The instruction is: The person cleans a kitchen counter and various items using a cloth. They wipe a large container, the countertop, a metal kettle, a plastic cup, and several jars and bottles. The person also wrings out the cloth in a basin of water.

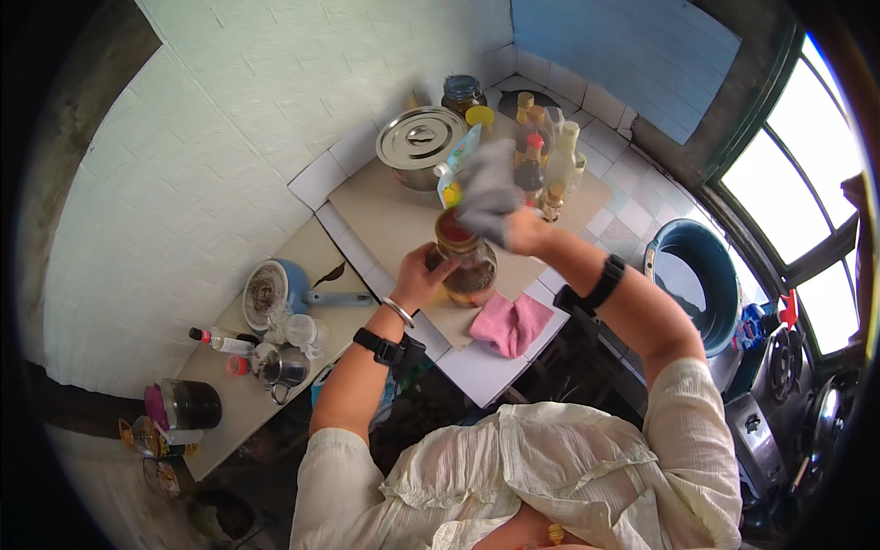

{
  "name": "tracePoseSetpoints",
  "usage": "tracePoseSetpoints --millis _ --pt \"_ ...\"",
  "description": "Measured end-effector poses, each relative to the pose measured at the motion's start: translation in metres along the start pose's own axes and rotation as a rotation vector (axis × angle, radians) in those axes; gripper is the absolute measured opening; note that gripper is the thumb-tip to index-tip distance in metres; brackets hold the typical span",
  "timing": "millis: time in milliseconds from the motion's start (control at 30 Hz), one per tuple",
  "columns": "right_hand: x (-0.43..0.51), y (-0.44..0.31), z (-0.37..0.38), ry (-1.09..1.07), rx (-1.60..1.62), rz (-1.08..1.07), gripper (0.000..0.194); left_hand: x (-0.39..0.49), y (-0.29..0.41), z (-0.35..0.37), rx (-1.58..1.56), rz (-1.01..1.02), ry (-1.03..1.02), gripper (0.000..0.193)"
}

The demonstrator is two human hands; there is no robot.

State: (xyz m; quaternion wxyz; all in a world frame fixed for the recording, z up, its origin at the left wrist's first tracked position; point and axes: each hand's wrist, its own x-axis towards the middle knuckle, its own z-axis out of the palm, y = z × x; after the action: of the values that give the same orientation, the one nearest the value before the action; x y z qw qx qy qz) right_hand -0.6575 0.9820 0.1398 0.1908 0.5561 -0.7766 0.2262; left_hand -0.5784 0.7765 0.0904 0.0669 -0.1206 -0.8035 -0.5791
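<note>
My left hand grips the side of a glass jar, which stands upright on the beige board near its front corner. The jar has a reddish lid and brownish contents. In my right hand is a grey cloth, blurred by motion, at the right side of the lid; most of the fingers are hidden by it. A folded pink cloth lies in front of the jar on the counter corner. Just behind the lid stands a spouted pouch.
Behind are a lidded steel pot, a clip-top jar and several sauce bottles. To the left sit a blue saucepan, a steel cup and a dark-filled jar. At right are a blue basin and a gas stove.
</note>
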Motion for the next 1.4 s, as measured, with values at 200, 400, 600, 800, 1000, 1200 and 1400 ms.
tracePoseSetpoints --millis 200,400,600,800,1000,1200,1400 --pt "0.052 -0.073 0.0 -0.285 -0.196 0.366 0.036 -0.001 -0.027 -0.006 0.346 0.27 -0.181 0.05" --pt "0.048 -0.034 -0.023 -0.247 0.048 -0.212 0.029 0.014 -0.045 -0.001 -0.295 0.263 -0.511 0.051" --pt "0.054 -0.067 0.002 -0.231 -0.35 0.534 0.033 0.001 -0.012 0.029 -0.121 0.085 -0.069 0.053" --pt "0.073 -0.07 0.004 -0.332 -0.405 0.904 0.049 -0.008 -0.005 0.047 0.146 0.304 0.266 0.063" --pt "0.056 -0.055 -0.039 -0.401 -0.249 0.224 0.056 -0.008 -0.019 0.038 0.256 0.309 0.153 0.047" --pt "0.041 -0.034 -0.038 -0.298 -0.224 0.02 0.039 -0.003 -0.017 0.044 0.093 0.284 0.17 0.042" --pt "0.049 -0.069 -0.001 -0.192 -0.516 0.688 0.04 -0.002 -0.009 0.059 0.252 0.29 0.282 0.023"
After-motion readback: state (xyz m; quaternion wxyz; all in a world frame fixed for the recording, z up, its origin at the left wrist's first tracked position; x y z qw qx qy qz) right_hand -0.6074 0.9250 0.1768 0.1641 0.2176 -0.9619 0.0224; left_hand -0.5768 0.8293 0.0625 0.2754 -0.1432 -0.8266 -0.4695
